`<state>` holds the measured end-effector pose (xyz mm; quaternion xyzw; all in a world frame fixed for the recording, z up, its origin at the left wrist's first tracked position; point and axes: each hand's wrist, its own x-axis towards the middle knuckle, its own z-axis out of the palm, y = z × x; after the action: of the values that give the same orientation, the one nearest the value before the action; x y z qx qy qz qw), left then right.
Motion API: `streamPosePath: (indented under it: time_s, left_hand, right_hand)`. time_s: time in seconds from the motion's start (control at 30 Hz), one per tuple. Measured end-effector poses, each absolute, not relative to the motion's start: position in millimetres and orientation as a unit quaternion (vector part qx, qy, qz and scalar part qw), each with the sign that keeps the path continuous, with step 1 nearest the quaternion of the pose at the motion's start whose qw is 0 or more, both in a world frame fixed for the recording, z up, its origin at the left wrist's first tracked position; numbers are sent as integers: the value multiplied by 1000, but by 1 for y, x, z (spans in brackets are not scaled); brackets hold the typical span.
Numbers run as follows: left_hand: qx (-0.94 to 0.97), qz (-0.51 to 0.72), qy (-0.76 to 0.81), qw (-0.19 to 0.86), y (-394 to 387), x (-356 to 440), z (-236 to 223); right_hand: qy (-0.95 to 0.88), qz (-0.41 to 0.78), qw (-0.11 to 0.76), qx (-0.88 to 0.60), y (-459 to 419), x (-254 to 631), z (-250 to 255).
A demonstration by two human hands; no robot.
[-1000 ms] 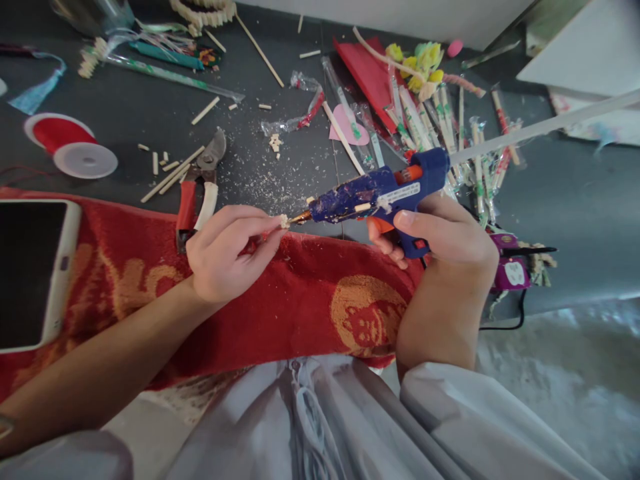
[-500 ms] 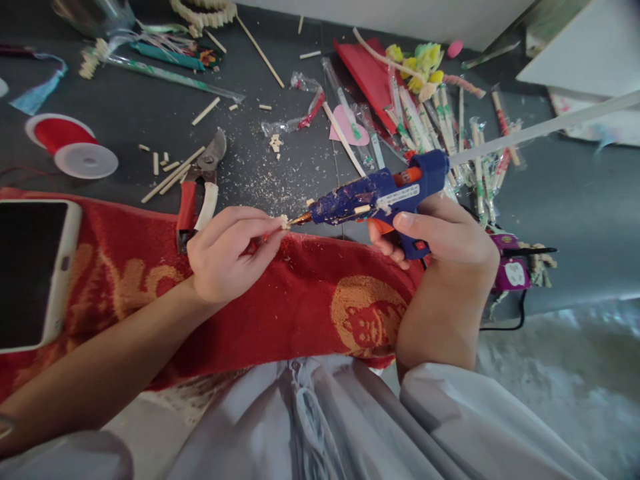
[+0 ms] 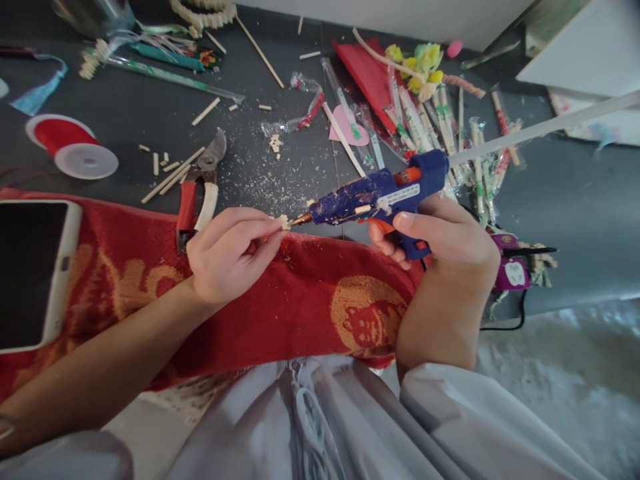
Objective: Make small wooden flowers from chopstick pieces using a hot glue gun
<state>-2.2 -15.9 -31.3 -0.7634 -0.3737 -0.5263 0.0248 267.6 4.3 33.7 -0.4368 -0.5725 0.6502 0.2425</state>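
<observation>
My right hand [image 3: 440, 230] is wrapped round the handle of a blue hot glue gun [image 3: 355, 197] with an orange trigger. A long whitish glue stick [image 3: 540, 127] runs out of its back end. Between the thumb and fingertips of my left hand [image 3: 230, 250] is a small pale wooden piece [image 3: 285, 222], mostly covered by the fingers. The gun's brass nozzle [image 3: 300, 219] points left and meets that piece, or comes very close to it. Crumbs of pale wood cling to the gun's body. Beneath both hands lies a red towel [image 3: 300, 293] with an orange pattern.
Red-and-white-handled pruning shears [image 3: 200, 177] lie beyond my left hand among cut sticks. A red thread spool [image 3: 73, 147] and a phone [image 3: 35, 273] are at left. Wrapped sticks [image 3: 440, 120] crowd the back right. A black cord [image 3: 520, 320] hangs at the table's edge.
</observation>
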Motion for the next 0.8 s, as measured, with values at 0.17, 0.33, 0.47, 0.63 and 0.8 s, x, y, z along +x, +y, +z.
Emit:
streamPosePath:
  time_s: [0.17, 0.33, 0.47, 0.63, 0.8]
  left_hand:
    - [-761, -533, -369, 23, -16, -2, -32]
    - [-749, -504, -429, -12, -17, -3, -34]
    - [-758, -511, -405, -5, -18, -4, -35]
    - [-771, -503, -385, 69, -17, -3, -34]
    - [-778, -507, -356, 102, -16, -3, -32]
  right_hand:
    - [-573, 648, 241, -439, 4, 268, 34]
    - [-577, 647, 230, -442, 4, 268, 34]
    - [-576, 647, 230, -444, 4, 268, 35]
    - [-568, 654, 232, -442, 4, 268, 34]
    - [-564, 656, 234, -443, 4, 268, 34]
